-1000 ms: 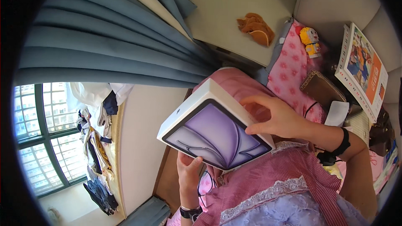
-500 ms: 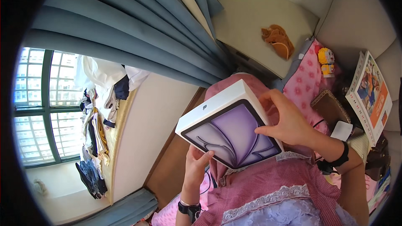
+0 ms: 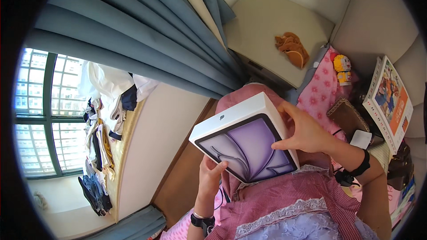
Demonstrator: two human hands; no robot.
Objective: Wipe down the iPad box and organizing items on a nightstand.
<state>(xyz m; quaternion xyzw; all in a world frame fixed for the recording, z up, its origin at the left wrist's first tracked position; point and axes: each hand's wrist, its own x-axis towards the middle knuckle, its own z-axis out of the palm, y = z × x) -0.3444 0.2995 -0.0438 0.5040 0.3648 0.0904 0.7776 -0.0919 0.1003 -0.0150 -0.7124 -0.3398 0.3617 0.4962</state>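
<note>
— While both hands are on it, where exactly is that box (image 3: 247,144)?

— Held up in the air over the person's lap, tilted, with its purple printed lid facing the camera. Below it is a pink checked cloth with lace trim (image 3: 289,200); behind it, blue curtains (image 3: 133,31).

— How is each hand set?

— The left hand (image 3: 211,178) comes up from below, thumb on the lid's lower edge and the other fingers hidden underneath, so it is closed around that near corner. The right hand (image 3: 304,131) lies spread along the right edge, fingers stretched over the side and thumb on the lid, clasping the box rather than just touching it.

— How would you expect it to handle?

— Stiff, I'd judge: a flat white cardboard box with sharp corners, and it shows no sag between the two grips. The finish looks smooth, perhaps film-wrapped, so probably slippery. How heavy it is I cannot tell; held at opposite edges it looks manageable.

— Best place to hold?

— On the edges and corners, as now, with fingers beneath. A flat palm on the glossy lid alone would likely slide.

— Anything close by?

— A pale bedside table (image 3: 271,26) with a brown soft toy (image 3: 291,49), and a book with a colourful cover (image 3: 389,98) on the right, all well apart from the box.
</note>
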